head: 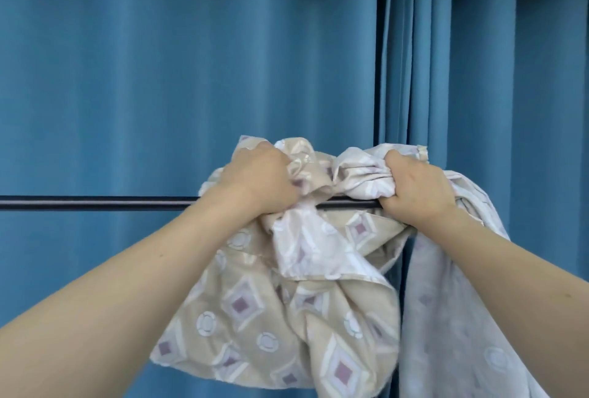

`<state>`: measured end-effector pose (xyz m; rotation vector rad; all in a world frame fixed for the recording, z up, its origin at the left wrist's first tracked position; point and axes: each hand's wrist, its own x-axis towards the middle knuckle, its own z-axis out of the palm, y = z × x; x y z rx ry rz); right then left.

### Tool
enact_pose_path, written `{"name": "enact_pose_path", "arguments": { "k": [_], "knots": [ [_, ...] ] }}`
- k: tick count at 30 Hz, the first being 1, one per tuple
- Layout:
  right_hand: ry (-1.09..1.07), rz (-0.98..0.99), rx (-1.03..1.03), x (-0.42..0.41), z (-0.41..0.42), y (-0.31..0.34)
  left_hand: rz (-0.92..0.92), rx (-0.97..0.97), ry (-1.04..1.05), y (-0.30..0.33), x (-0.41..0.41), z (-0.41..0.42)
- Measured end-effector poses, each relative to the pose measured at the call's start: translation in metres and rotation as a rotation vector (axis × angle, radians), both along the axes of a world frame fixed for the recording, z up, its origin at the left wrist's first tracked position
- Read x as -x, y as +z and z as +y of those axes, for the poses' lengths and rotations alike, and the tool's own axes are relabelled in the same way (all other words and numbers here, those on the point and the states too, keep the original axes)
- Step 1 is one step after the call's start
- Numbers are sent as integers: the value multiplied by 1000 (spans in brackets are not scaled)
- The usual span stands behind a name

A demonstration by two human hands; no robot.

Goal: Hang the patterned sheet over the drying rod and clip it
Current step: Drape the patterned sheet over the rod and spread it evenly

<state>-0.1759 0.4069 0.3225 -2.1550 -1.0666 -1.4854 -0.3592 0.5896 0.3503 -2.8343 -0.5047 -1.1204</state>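
Observation:
The patterned sheet [280, 311] is beige with purple diamonds and white rings. It is bunched up against the dark horizontal drying rod [95, 202], with most of it hanging below the rod on my side. My left hand [258, 176] grips a bunch of the sheet just above the rod. My right hand [414, 187] grips another bunch at rod height, to the right. A paler length of the sheet hangs down under my right forearm. The rod's right part is hidden by the cloth and my hands. No clip is in view.
Blue curtains [191, 63] hang close behind the rod across the whole view. A dark vertical gap [380, 47] runs between two curtain panels. The rod's left stretch is bare.

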Motion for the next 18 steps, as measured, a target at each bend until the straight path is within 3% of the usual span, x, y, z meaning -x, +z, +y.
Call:
{"name": "enact_pose_path", "arguments": {
  "k": [6, 10, 12, 15, 18],
  "knots": [
    [-5, 20, 2, 0, 1, -1, 64, -151, 504, 0, 69, 59],
    [24, -31, -22, 1, 6, -2, 418, -514, 501, 7, 76, 41],
    [10, -7, -15, -1, 1, -2, 532, -430, 388, 16, 75, 25],
    [36, -44, -26, -6, -9, -3, 586, -154, 156, 27, 65, 13],
    [94, -108, -48, -8, -12, -5, 414, 54, -20, 32, 41, 13]
  ]
}}
